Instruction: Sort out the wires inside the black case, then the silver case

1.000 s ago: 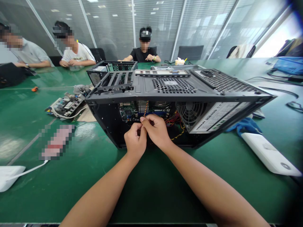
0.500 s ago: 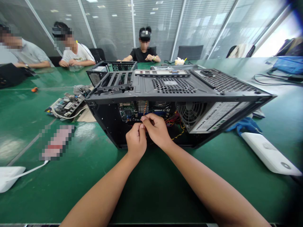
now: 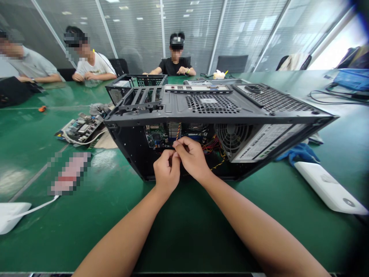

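Note:
An open black computer case (image 3: 213, 104) lies on its side on the green table (image 3: 184, 223), its open face toward me. Inside I see a green motherboard (image 3: 157, 137), a power supply with a round fan (image 3: 230, 138) and red and yellow wires (image 3: 215, 146). My left hand (image 3: 166, 171) and my right hand (image 3: 191, 157) meet at the case opening, both pinched on a twisted orange-and-black cable (image 3: 178, 131) that runs up to the motherboard. The fingertips touch each other.
A loose circuit board (image 3: 82, 129) with white cable lies left of the case. A white device (image 3: 328, 188) and blue cloth (image 3: 298, 152) lie at right, another white device (image 3: 11, 215) at far left. Three people sit across the table. A second case frame (image 3: 135, 82) stands behind.
Both hands stayed pinched on the cable at the opening; they shifted very slightly, the right hand a little right and down. The case has not moved.

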The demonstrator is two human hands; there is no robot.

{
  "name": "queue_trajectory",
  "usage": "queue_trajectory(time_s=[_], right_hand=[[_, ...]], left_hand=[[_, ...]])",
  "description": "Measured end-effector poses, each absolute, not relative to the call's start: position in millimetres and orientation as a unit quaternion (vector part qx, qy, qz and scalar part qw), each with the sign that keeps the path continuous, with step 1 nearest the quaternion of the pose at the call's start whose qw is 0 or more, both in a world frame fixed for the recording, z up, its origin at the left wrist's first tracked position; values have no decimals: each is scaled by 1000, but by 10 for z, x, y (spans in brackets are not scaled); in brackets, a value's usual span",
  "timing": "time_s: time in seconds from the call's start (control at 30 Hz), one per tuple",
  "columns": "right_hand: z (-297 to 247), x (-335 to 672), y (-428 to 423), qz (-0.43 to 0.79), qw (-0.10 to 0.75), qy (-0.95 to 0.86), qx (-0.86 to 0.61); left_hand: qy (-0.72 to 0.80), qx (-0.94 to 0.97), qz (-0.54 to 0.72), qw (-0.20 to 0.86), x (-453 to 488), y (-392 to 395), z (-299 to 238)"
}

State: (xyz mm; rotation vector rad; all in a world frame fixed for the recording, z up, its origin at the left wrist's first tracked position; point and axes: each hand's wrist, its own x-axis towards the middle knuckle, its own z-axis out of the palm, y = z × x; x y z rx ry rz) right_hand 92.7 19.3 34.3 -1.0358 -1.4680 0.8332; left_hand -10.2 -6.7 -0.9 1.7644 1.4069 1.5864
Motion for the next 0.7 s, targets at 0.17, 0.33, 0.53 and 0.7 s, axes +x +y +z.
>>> queue_trajectory(time_s=[0.17,0.33,0.53,0.7], right_hand=[[362,935,186,344,545,-625,-441],[367,934,180,343,544,-626,-441],[373,932,172,339,549,-628,-435],[362,928,175,338,550,-627,-436]], left_hand=[[495,624,570,204,-96,-73,-13],[489,621,580,196,-89,-78,2],[483,630,580,184,-84,-90,22],[486,631,576,187,-83,-87,21]])
